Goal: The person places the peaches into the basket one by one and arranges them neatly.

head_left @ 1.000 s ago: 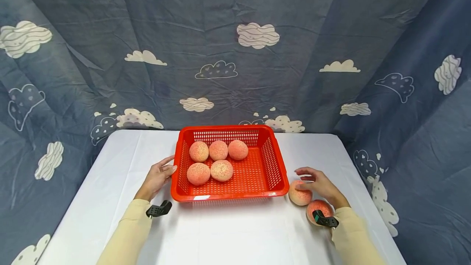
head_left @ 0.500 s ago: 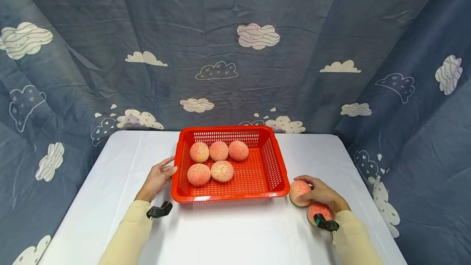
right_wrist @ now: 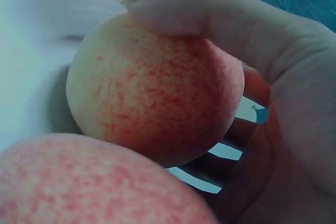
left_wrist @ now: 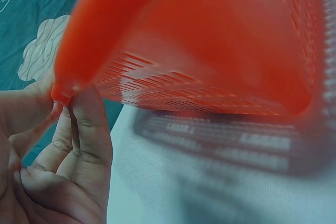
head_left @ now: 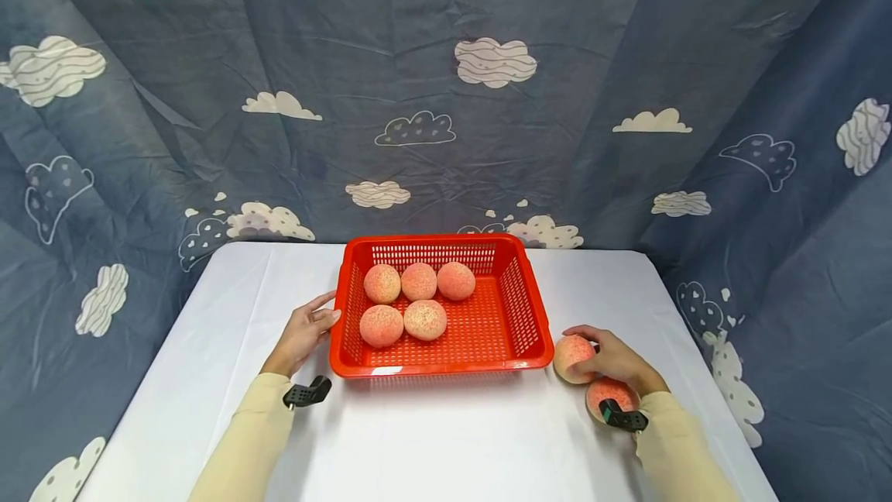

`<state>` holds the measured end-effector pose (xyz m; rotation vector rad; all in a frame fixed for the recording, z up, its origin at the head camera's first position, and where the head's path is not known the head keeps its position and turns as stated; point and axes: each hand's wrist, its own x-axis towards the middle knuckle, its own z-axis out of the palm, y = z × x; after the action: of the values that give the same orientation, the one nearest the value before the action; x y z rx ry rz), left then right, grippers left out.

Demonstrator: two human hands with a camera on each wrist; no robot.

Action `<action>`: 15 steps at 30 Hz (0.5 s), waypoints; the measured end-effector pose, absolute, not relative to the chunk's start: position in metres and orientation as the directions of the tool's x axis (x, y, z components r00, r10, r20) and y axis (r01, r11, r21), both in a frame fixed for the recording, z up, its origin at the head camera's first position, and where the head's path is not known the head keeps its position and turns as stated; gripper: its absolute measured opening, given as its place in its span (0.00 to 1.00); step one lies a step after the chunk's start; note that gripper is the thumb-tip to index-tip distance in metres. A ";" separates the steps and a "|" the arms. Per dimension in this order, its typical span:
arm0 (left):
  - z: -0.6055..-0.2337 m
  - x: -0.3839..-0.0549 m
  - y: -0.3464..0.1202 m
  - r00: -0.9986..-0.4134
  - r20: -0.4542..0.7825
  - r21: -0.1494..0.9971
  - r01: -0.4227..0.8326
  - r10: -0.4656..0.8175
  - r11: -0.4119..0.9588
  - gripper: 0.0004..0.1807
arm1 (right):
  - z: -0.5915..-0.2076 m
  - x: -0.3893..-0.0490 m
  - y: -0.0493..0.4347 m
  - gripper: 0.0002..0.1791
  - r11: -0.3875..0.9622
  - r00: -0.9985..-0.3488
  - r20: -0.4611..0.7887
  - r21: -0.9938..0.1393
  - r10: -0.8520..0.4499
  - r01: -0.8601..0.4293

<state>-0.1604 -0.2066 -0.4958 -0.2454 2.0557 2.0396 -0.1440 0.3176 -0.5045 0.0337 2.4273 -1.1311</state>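
Note:
My left hand (head_left: 303, 335) pinches the left rim of a red plastic basket (head_left: 446, 370); in the left wrist view its thumb and fingers meet around the rim (left_wrist: 94, 35). My right hand (head_left: 620, 362) grips a pink-and-yellow peach (head_left: 571, 359) just right of the basket. The right wrist view shows the thumb over the top of this peach (right_wrist: 152, 93) and fingers behind it, partly hidden. A second peach (head_left: 608, 393) lies under that wrist, close to the gripped one. Inside the basket several peaches (head_left: 382, 325) sit toward the left, in two rows.
A white cloth covers the table (head_left: 446, 440). Behind it and along the sides hangs a dark blue curtain (head_left: 418, 169) with cloud prints. The right part of the basket floor (head_left: 484, 324) shows bare red mesh.
My right hand has lowered onto the nearer-to-basket peach, and its thumb and fingers have wrapped around it. My left hand stays at the basket rim. The head view has shifted slightly.

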 end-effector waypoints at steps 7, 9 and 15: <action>-0.496 -0.162 -0.207 -0.958 -0.282 0.959 -0.283 0.051 0.004 0.31 | -0.496 -0.150 0.318 0.40 0.637 -0.912 -0.386 -0.739 -0.136 0.218; -0.495 -0.161 -0.207 -0.957 -0.283 0.959 -0.283 0.055 0.007 0.31 | -0.492 -0.151 0.318 0.40 0.629 -0.918 -0.370 -0.750 -0.142 0.205; -0.492 -0.159 -0.206 -0.955 -0.290 0.957 -0.290 0.062 0.012 0.32 | -0.479 -0.159 0.317 0.40 0.615 -0.932 -0.337 -0.765 -0.134 0.189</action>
<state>-0.1587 -0.2058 -0.4918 -0.2376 2.0384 2.0331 -0.1587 0.3166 -0.4787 0.0442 2.4808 -1.2360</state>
